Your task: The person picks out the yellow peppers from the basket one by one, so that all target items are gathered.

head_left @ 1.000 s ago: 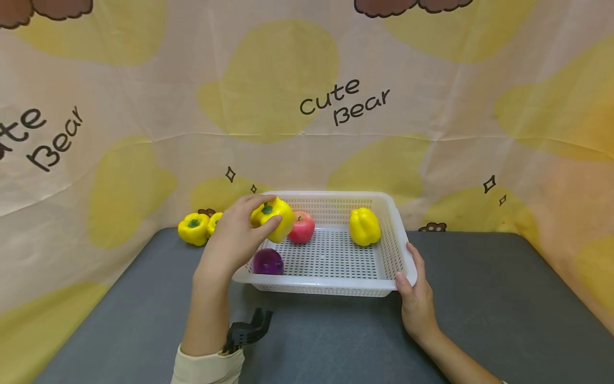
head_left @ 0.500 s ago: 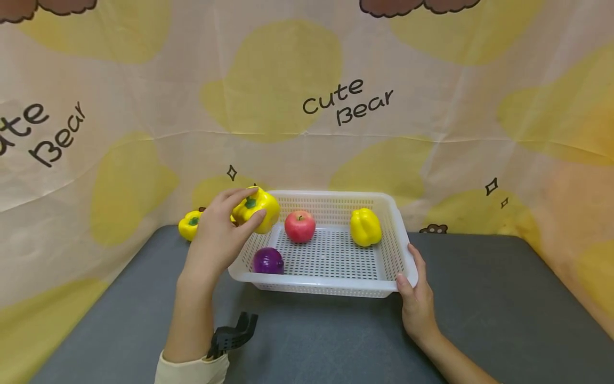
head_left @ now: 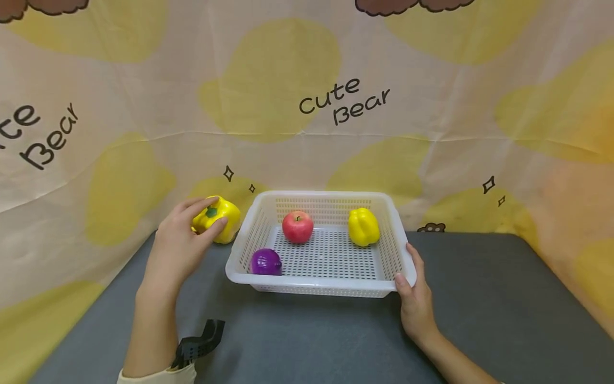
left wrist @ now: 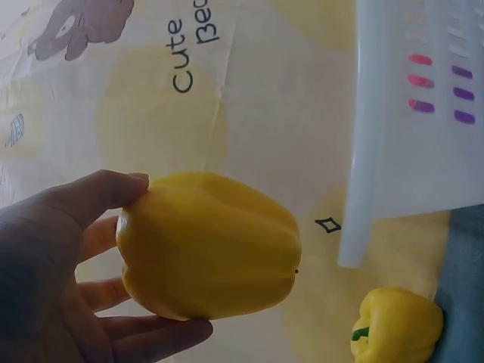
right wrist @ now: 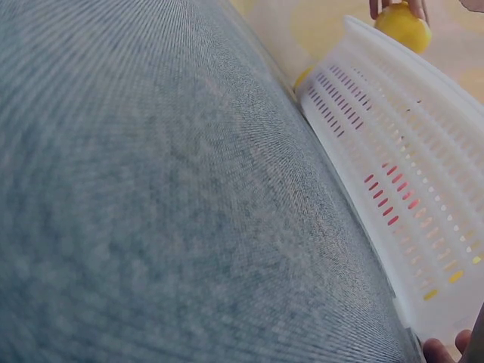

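My left hand (head_left: pixel 179 242) holds a yellow bell pepper (left wrist: pixel 215 246) between thumb and fingers, just left of the white basket (head_left: pixel 316 281). The left wrist view shows this pepper raised, with another yellow bell pepper (left wrist: pixel 401 325) resting lower down beside the basket. With thumb and fingers, my right hand (head_left: pixel 416 301) grips the basket at its front right corner. Inside the basket are a red apple (head_left: pixel 298 227) at the back, a purple onion-like ball (head_left: pixel 266 262) at the front left and a yellow bell pepper (head_left: pixel 363 226) at the right.
The dark grey table (head_left: pixel 326 341) reaches back to a printed cloth backdrop (head_left: pixel 455 106). A black wrist mount (head_left: pixel 199 344) sticks out from the left wrist.
My left hand has carried the yellow bell pepper leftward, from over the basket's left side to outside its left rim. The right hand keeps its grip on the basket.
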Motion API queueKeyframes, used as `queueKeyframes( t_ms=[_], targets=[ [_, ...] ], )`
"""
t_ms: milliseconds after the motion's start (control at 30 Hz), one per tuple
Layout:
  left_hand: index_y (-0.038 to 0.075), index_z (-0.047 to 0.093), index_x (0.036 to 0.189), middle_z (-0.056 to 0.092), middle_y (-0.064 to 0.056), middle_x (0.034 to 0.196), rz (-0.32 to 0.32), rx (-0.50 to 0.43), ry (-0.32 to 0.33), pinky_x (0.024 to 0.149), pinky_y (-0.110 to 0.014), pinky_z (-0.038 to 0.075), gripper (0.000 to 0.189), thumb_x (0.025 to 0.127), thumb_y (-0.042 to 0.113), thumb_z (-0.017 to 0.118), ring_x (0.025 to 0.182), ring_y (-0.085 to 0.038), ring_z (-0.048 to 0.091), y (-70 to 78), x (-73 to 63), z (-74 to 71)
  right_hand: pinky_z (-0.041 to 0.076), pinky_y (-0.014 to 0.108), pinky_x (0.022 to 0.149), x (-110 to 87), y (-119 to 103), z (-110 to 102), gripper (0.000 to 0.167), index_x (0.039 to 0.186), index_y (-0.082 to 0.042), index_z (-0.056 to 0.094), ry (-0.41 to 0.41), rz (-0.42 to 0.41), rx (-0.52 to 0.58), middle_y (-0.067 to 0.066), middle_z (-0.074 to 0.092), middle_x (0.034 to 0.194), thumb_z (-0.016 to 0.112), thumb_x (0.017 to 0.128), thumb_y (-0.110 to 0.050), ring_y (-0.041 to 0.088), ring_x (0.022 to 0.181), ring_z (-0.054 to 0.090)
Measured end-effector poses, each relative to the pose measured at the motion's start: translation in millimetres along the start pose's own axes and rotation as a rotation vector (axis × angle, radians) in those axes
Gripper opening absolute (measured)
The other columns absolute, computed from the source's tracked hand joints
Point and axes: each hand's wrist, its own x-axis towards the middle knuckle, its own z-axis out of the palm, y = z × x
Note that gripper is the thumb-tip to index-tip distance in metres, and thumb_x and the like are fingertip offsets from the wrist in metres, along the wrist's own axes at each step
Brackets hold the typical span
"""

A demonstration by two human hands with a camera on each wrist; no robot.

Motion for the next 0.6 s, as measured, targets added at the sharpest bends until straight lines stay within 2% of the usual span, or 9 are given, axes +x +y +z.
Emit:
queueKeyframes(
  t_ms=[167,400,600],
  targets=[
    [0.015,0.058,0.144,0.050,-0.020,0.148,-0.027,0.024,-0.049,0.104,-0.065,0.046,0.055,0.097,0.045,0.062,0.133,-0.045,0.047,-8.3,5.2,3.1,0.039,0.002,0.093,-0.2,-1,0,0.064,0.160,-0.018,0.026,-0.001,0.010,0.018,0.026,0.049,0.149,0.046,0.100,-0.008,-0.009,0.116,0.052],
    [0.015,0.056,0.145,0.048,-0.018,0.152,-0.079,0.052,-0.090,0.105,-0.069,0.041,0.059,0.098,0.050,0.060,0.135,-0.047,0.045,-24.4,6.2,1.8,0.038,0.001,0.093,-0.9,-1,-1,0.063,0.160,-0.019,0.025,-0.013,0.005,-0.007,0.026,0.048,0.150,0.045,0.101,-0.013,-0.010,0.117,0.051],
    [0.013,0.056,0.145,0.048,-0.025,0.150,-0.102,0.061,-0.132,0.104,-0.071,0.040,0.060,0.098,0.050,0.058,0.133,-0.050,0.045,-37.4,9.4,3.7,0.039,0.001,0.094,-1.1,0,0,0.063,0.160,-0.018,0.024,-0.016,-0.005,0.014,0.027,0.046,0.151,0.044,0.101,-0.012,-0.009,0.118,0.051]
  ],
)
